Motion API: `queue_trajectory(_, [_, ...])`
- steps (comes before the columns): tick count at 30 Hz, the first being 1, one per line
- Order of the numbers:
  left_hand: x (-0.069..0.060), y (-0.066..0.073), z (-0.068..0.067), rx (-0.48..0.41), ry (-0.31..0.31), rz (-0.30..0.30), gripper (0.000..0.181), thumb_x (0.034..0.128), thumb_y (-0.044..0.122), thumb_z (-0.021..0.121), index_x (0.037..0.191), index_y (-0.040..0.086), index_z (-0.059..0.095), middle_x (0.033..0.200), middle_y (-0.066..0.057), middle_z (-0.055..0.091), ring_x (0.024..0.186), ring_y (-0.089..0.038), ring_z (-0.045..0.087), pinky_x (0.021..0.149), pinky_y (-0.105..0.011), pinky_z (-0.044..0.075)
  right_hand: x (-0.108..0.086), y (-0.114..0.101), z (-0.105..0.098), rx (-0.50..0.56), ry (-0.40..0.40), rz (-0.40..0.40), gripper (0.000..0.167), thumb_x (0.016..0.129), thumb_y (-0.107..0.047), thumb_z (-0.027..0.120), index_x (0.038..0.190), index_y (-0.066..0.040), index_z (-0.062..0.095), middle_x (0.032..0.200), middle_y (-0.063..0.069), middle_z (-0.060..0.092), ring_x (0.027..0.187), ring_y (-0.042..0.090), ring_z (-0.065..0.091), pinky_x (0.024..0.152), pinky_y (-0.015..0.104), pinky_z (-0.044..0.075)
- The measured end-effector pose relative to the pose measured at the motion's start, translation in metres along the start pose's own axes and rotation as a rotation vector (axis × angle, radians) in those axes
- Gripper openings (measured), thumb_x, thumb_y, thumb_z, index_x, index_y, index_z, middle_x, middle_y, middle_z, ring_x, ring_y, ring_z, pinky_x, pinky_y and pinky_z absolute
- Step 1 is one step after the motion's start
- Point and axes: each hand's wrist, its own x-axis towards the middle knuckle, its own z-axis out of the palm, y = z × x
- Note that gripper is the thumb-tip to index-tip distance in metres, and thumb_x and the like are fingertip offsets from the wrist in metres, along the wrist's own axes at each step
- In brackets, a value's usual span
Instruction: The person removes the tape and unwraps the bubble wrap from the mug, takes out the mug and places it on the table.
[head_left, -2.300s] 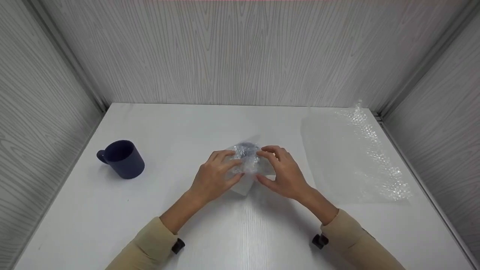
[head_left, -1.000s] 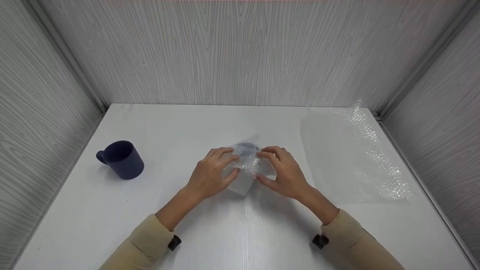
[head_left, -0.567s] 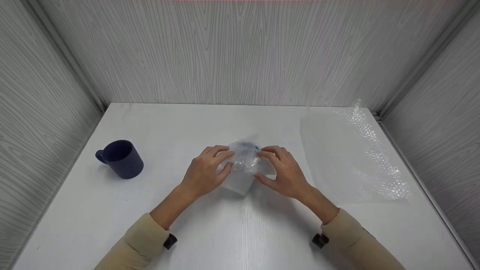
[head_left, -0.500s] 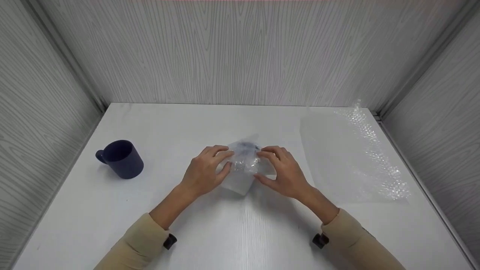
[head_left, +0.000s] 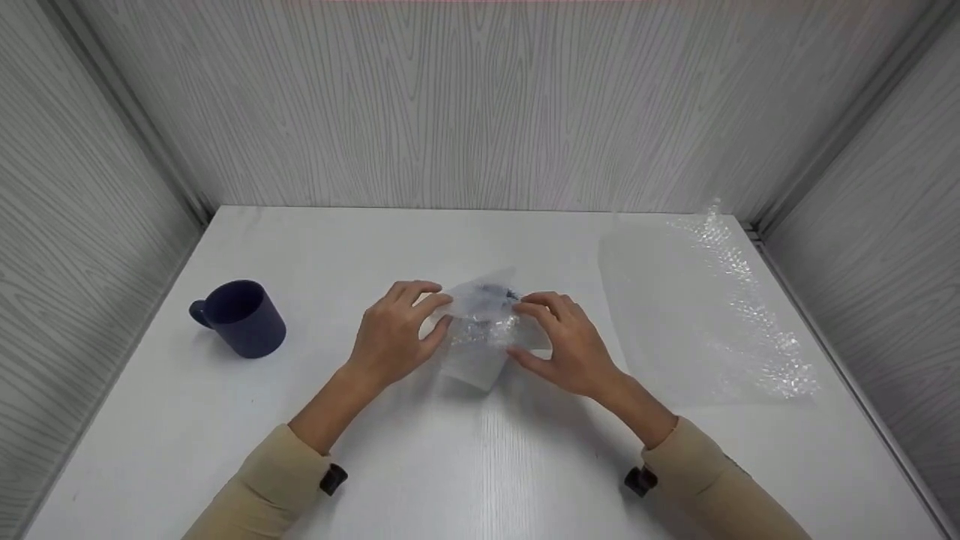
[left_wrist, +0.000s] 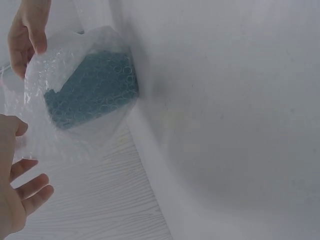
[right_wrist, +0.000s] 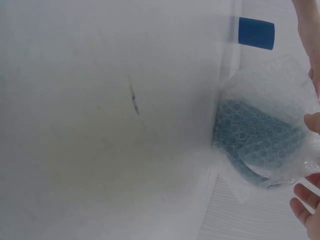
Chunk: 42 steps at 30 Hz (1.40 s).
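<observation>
A blue mug (right_wrist: 255,135) lies inside bubble wrap (head_left: 476,367) at the middle of the table; its handle curves through the plastic in the right wrist view. My left hand (head_left: 394,326) pinches the wrap's left edge between thumb and forefinger, the other fingers loose in the left wrist view. On the opposite side, my right hand (head_left: 566,345) holds the wrapped mug, thumb near me and fingertips on the upper side. The mug's rim is blurred by the plastic over it.
An unwrapped dark blue mug (head_left: 244,319) stands at the left of the white table (head_left: 360,247), handle pointing left. At the right lies a flat sheet of clear bubble wrap (head_left: 697,322). Wood-patterned panels (head_left: 480,105) rise at the back and both sides.
My left hand has moved left, drawing the wrap's edge outward, so the plastic over the mug is spread wider. My right hand has stayed in place.
</observation>
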Motion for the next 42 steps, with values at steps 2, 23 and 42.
queue_trajectory(2, [0.0,-0.003,-0.001,0.009,0.013,0.004,0.021,0.0924,0.021,0.081,0.113,0.015,0.078,0.117,-0.007,0.075,0.111,-0.027,0.072,0.08,-0.038,0.066,0.0,0.0,0.0,0.0,0.001,0.001,0.057,0.087,-0.035,0.088,0.133,-0.012,0.064,0.131,0.007,0.064,0.115,0.027,0.063,0.088,0.041,0.055])
queue_trajectory(23, [0.01,-0.02,0.003,0.031,0.081,-0.068,0.023,0.0942,0.024,0.08,0.113,0.011,0.077,0.117,-0.009,0.074,0.111,-0.029,0.071,0.088,-0.042,0.064,0.0,-0.002,-0.001,0.0,-0.02,0.026,0.058,0.087,-0.034,0.088,0.134,-0.012,0.063,0.132,0.008,0.064,0.12,0.028,0.063,0.092,0.042,0.056])
queue_trajectory(42, [0.019,-0.031,0.012,0.052,0.056,-0.101,0.041,0.0934,0.029,0.081,0.128,0.008,0.07,0.121,-0.012,0.072,0.114,-0.033,0.068,0.097,-0.045,0.061,0.0,-0.002,-0.001,0.006,-0.001,0.015,0.058,0.086,-0.034,0.088,0.134,-0.012,0.063,0.131,0.008,0.064,0.115,0.027,0.063,0.088,0.041,0.055])
